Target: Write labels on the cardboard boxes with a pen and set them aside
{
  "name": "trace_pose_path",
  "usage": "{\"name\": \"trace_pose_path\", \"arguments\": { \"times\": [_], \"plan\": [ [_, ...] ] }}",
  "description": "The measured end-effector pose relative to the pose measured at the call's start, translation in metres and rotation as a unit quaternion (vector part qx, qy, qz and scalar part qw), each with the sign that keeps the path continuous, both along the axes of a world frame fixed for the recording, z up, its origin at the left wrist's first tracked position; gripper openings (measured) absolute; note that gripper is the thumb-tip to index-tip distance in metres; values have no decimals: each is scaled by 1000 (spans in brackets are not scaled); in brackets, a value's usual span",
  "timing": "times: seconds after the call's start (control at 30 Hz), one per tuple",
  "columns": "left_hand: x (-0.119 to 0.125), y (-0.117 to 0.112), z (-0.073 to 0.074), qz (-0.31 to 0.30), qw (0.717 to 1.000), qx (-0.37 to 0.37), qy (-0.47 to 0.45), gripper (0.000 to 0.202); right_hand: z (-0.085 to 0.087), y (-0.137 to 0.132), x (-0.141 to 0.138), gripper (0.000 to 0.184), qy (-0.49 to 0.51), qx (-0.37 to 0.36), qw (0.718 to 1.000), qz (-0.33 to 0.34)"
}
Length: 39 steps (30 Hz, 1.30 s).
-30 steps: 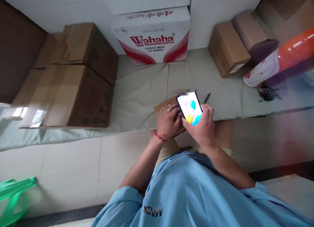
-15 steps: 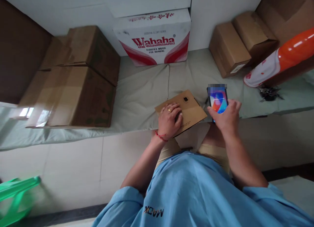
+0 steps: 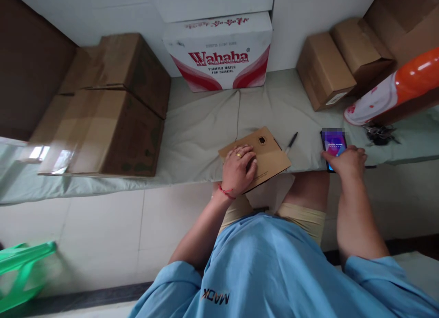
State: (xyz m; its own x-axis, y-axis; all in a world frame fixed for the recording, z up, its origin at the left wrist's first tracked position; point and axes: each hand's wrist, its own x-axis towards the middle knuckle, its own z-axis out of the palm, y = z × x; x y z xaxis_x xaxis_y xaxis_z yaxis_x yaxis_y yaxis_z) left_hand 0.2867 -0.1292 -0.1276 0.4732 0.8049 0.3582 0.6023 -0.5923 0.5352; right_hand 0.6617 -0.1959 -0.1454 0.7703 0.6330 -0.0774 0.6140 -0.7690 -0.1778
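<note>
My left hand (image 3: 240, 168) lies flat on a thin brown notebook (image 3: 269, 148), its fingers stretched over the cover. The notebook rests slanted at the table's front edge, with a small dark cut-out near its top and fine print near its bottom. My right hand (image 3: 350, 162) grips a smartphone (image 3: 332, 146) by its lower right, thumb over the lit blue and purple screen. The phone is at the table's front edge; whether it touches the cloth I cannot tell. Between notebook and phone, a dark pen (image 3: 292, 140) lies on the cloth.
A pale green cloth (image 3: 199, 126) covers the table. Large cardboard boxes (image 3: 92, 130) stand at the left, a white and red water carton (image 3: 219, 57) at the back. Smaller cardboard boxes (image 3: 325, 71), an orange and white cylinder (image 3: 391, 89) and keys (image 3: 380, 135) are at the right.
My right hand has moved right with the phone, away from the notebook, and the pen now shows fully. The phone's screen picture has changed. My left hand stays on the notebook.
</note>
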Motion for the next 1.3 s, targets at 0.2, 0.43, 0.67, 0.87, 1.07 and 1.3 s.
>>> {"name": "trace_pose_path", "arguments": {
  "times": [0.2, 0.43, 0.67, 0.87, 1.07, 1.3],
  "plan": [
    [0, 0, -1, -2, 1000, -11, -8, 19, 26, 8, -23, 81, 0, 78, 990, 121],
    [-5, -4, -2, 25, 993, 9, -114, 16, 56, 33, -92, 65, 251, 118, 901, 333],
    [-40, -19, -19, 272, 939, -31, -206, 24, 28, 28, -119, 41, 337, 41, 866, 366],
    [-55, -35, -34, 190, 905, -261, -278, 40, 31, 18, -142, 61, 601, 109, 770, 184],
    [-54, -42, -25, 131, 901, -254, -328, 50, 57, 15, -146, 63, 675, 101, 727, 77],
    [-66, -15, -58, 221, 956, -62, -185, 40, 116, 49, -92, 45, 528, 334, 778, 66]
  ]
}}
